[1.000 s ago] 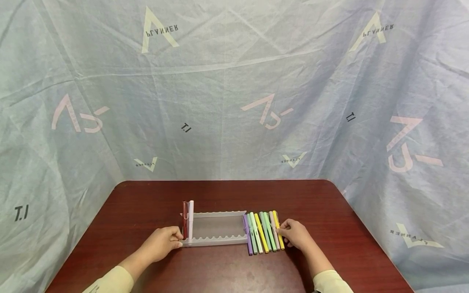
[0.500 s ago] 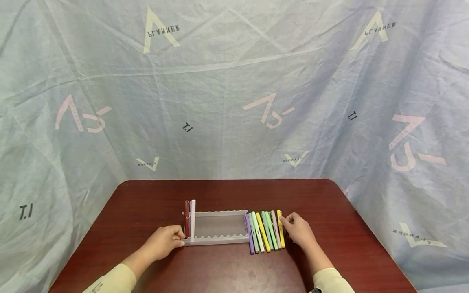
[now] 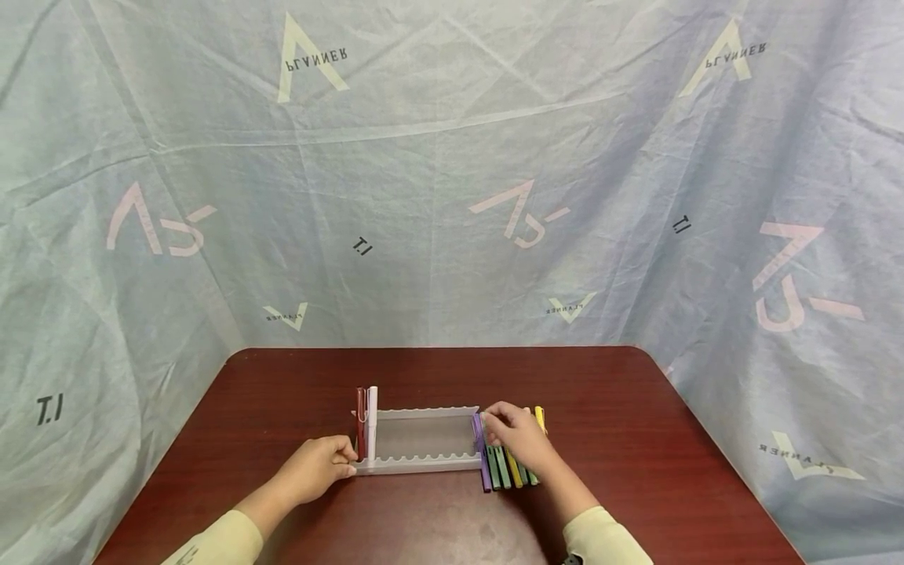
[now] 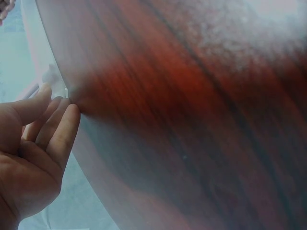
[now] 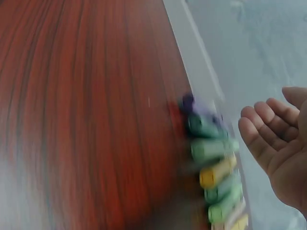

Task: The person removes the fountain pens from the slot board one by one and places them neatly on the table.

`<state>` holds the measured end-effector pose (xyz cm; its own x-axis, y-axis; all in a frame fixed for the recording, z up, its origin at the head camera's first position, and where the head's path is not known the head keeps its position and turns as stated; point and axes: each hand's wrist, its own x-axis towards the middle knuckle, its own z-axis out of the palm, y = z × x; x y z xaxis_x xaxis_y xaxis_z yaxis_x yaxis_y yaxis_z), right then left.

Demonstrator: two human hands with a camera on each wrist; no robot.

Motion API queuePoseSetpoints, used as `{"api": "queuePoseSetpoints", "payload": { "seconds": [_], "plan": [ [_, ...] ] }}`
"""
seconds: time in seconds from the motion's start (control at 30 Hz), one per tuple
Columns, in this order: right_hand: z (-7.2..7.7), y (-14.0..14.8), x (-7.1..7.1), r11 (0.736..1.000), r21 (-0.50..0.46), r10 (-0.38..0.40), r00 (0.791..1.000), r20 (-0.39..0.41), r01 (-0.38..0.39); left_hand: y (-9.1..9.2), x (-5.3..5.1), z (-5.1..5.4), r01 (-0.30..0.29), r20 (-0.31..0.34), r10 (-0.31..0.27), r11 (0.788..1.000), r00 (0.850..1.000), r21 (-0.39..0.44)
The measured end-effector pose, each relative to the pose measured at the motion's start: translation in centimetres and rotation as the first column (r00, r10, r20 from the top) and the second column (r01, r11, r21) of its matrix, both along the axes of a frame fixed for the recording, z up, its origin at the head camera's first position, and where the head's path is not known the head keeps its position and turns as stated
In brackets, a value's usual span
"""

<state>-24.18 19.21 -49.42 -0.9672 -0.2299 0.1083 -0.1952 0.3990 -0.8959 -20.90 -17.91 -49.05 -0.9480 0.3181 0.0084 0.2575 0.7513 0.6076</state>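
Note:
My left hand (image 3: 318, 468) pinches the left front corner of a pale tray (image 3: 427, 464) with notched long edges. A dark red pen (image 3: 361, 424) and a pale pinkish-white pen (image 3: 372, 424) lie across the notches at its left end. Over a row of pens at the tray's right end hovers my right hand (image 3: 523, 437), its fingers loosely bent near the purple pen (image 3: 485, 472). It hides the upper parts of several green and yellow pens. In the right wrist view nothing shows between the fingers of that hand. A yellow pen (image 3: 540, 418) closes the row on the right.
The dark red wooden table (image 3: 395, 526) has rounded far corners. Grey printed cloth (image 3: 424, 235) hangs behind it and along both sides.
My right hand has left the yellow pen at the row's right end and moved left over the pens towards the purple one. The left hand stays on the tray's corner.

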Motion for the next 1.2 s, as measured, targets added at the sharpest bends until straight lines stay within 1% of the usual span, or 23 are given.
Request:
{"api": "queuePoseSetpoints", "payload": {
  "seconds": [0.07,0.13,0.23,0.37,0.47,0.63,0.7,0.8,0.97,1.1,1.2],
  "plan": [
    [0.1,-1.3,0.0,0.999,0.006,0.047,0.999,-0.003,-0.047,0.0,0.0,0.0,-0.006,0.004,0.006,1.0,1.0,0.002],
    [0.1,-2.7,0.0,0.997,0.026,0.076,0.997,-0.009,-0.076,0.0,0.0,0.0,-0.007,-0.002,0.007,1.0,1.0,-0.001],
    [0.0,-4.8,0.1,0.992,0.068,0.105,0.994,-0.008,-0.104,0.0,0.0,-0.1,-0.005,-0.014,0.005,1.0,1.0,-0.006],
    [-0.2,-7.4,0.1,0.988,0.073,0.134,0.991,0.003,-0.133,0.0,0.0,-0.1,-0.002,-0.015,0.002,1.0,1.0,-0.002],
    [-0.3,-9.1,-0.1,0.987,0.091,0.136,0.991,-0.008,-0.135,0.1,-0.1,0.0,-0.003,-0.014,0.003,1.0,1.0,0.003],
    [-0.5,-11.7,-0.4,0.979,0.168,0.12,0.992,-0.037,-0.112,0.1,-0.1,0.0,-0.012,-0.019,0.012,1.0,1.0,-0.004],
    [-0.6,-12.7,-0.4,0.981,0.155,0.123,0.992,-0.019,-0.118,0.1,-0.1,-0.1,-0.012,-0.019,0.012,1.0,1.0,-0.007],
    [-0.7,-14.1,-0.6,0.986,0.108,0.122,0.992,0.014,-0.123,0.0,-0.1,-0.1,-0.008,-0.017,0.008,1.0,1.0,-0.008],
    [-0.8,-16.1,-0.9,0.993,0.049,0.107,0.993,0.052,-0.109,-0.1,-0.1,-0.1,0.004,-0.018,-0.004,1.0,1.0,-0.005],
    [-1.1,-17.2,-1.0,0.996,0.009,0.091,0.991,0.093,-0.093,-0.2,-0.2,-0.2,0.012,-0.023,-0.012,1.0,1.0,-0.008],
    [-1.1,-17.6,-1.1,0.997,0.0,0.071,0.993,0.096,-0.071,-0.2,-0.2,-0.2,0.017,-0.02,-0.017,1.0,1.0,-0.008]
  ]
}}
